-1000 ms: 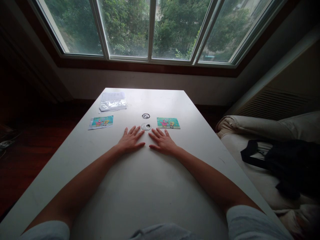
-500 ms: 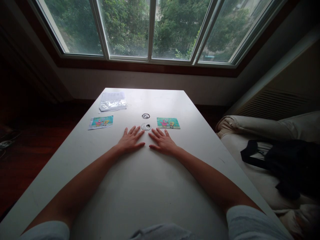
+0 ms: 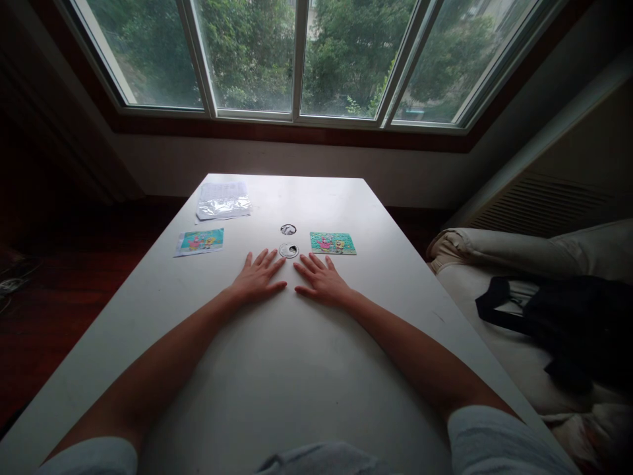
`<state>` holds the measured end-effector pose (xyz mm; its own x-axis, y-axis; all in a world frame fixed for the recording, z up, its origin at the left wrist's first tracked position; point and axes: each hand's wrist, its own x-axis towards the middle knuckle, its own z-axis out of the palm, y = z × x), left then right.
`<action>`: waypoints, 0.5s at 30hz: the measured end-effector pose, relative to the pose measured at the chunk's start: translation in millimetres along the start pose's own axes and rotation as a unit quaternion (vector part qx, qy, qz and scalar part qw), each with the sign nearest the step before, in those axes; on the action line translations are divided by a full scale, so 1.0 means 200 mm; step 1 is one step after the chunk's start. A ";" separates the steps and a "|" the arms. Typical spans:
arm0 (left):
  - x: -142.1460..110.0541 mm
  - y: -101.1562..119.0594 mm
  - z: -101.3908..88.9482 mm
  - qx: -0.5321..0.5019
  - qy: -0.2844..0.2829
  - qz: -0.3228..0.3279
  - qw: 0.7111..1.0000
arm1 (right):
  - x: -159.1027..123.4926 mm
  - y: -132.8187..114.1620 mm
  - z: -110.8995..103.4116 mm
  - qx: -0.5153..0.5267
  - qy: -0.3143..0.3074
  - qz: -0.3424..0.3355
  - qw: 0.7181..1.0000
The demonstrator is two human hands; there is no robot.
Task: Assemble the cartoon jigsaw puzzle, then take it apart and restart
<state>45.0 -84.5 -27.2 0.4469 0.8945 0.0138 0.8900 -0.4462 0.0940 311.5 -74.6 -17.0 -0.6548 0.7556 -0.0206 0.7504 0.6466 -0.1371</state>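
Observation:
My left hand (image 3: pixel 258 276) lies flat on the white table (image 3: pixel 297 376), fingers spread and holding nothing. Opposite it, my right hand (image 3: pixel 322 280) also rests palm down with its fingers apart. Just beyond the fingertips is a round black-and-white disc (image 3: pixel 285 251), and a second similar disc (image 3: pixel 288 229) lies behind it. A jigsaw puzzle (image 3: pixel 333 243) with a teal, pink and yellow cartoon picture sits beyond my right hand. Further left of my left hand is a picture sheet (image 3: pixel 202 241) with a matching cartoon scene.
Papers in a clear plastic sleeve (image 3: pixel 224 200) lie at the table's far left corner. Past the far edge is a wall with a wide window (image 3: pixel 291 59). A pale sofa (image 3: pixel 459 277) with a dark bag or garment (image 3: pixel 578 323) on it stands to the right.

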 end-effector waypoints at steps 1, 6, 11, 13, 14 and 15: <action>0.00 0.00 0.00 0.000 0.000 0.001 1.000 | 0.00 0.00 0.00 0.000 0.000 0.000 1.000; 0.00 0.00 -0.01 0.001 -0.004 0.000 1.000 | 0.00 0.00 0.00 0.001 0.000 0.000 1.000; 0.00 0.01 -0.02 -0.001 -0.008 -0.001 1.000 | 0.00 0.00 -0.01 -0.004 -0.005 0.001 1.000; -0.01 0.01 -0.02 -0.003 -0.008 -0.002 1.000 | 0.00 -0.01 -0.02 -0.002 -0.008 0.002 1.000; -0.01 0.01 -0.02 -0.004 -0.008 -0.002 1.000 | 0.00 -0.01 -0.02 -0.001 -0.008 0.003 1.000; 0.00 0.01 -0.02 -0.004 -0.008 -0.002 1.000 | 0.00 -0.01 -0.02 0.001 -0.007 0.003 1.000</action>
<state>45.7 -86.0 -22.8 0.4448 0.8956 -0.0025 0.8910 -0.4422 0.1028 311.0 -76.0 -12.7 -0.6521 0.7574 -0.0346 0.7536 0.6425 -0.1386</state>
